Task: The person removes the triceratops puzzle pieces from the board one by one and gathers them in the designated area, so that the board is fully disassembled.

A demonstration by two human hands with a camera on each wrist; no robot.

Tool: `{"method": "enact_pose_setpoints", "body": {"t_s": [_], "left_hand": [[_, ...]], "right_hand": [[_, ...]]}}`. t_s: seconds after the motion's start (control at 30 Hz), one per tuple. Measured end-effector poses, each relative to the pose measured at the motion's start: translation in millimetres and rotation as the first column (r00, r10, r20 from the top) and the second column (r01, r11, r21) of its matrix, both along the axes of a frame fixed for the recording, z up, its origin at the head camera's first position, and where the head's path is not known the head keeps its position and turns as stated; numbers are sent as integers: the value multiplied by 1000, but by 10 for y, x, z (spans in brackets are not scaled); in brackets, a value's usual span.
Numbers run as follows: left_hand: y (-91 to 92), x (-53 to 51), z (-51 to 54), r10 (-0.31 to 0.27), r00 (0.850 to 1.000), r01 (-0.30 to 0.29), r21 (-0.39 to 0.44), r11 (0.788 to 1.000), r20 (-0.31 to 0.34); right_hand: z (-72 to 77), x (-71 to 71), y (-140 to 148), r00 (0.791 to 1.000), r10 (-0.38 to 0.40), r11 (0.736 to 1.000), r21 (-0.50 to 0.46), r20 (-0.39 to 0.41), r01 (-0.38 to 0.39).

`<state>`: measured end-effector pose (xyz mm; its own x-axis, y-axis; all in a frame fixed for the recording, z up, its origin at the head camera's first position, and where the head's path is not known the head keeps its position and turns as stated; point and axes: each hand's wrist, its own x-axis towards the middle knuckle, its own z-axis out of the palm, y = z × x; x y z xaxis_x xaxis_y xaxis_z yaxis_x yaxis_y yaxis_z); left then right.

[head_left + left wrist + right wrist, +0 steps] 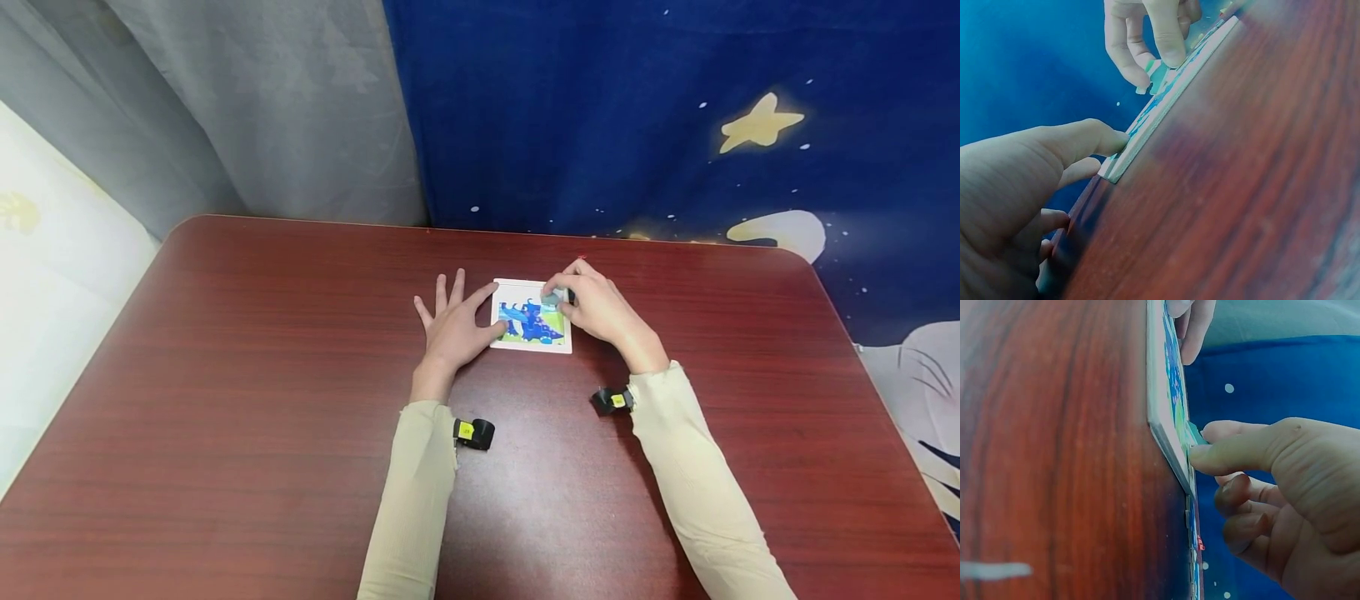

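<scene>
A square puzzle board (531,349) with a white frame and a blue dragon-like picture lies flat near the table's far edge. The left hand (457,333) rests at its left side, thumb on the picture's lower left and index fingertip at the upper left corner, other fingers spread on the table. Between thumb and fingers, the right hand (600,308) pinches a small greenish piece (553,297) over the board's upper right part. In the left wrist view the piece (1159,77) is tilted against the board; its far side is hidden by the fingers.
The reddish-brown table (262,400) extends around the board. Behind it hang a grey curtain (300,108) and a blue curtain (585,108) with stars. A small red thing (582,257) shows at the right hand's far side. Black straps with yellow labels are at both wrists.
</scene>
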<state>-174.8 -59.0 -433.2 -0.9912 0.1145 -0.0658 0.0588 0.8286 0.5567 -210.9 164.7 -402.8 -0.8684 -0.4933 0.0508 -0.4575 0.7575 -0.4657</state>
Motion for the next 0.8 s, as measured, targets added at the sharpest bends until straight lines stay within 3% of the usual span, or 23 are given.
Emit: {"method": "enact_pose_setpoints", "body": {"t_s": [0.6,0.8], "left_hand": [[-7,-7,3,-6,1000,6,-5,1000,8],[-10,-4,-4,-8,1000,8,-4,1000,7]], "right_hand": [[13,-42,38,997,-40,998,42,-62,43],[42,-52,112,995,-61,998,12,-81,62]]}}
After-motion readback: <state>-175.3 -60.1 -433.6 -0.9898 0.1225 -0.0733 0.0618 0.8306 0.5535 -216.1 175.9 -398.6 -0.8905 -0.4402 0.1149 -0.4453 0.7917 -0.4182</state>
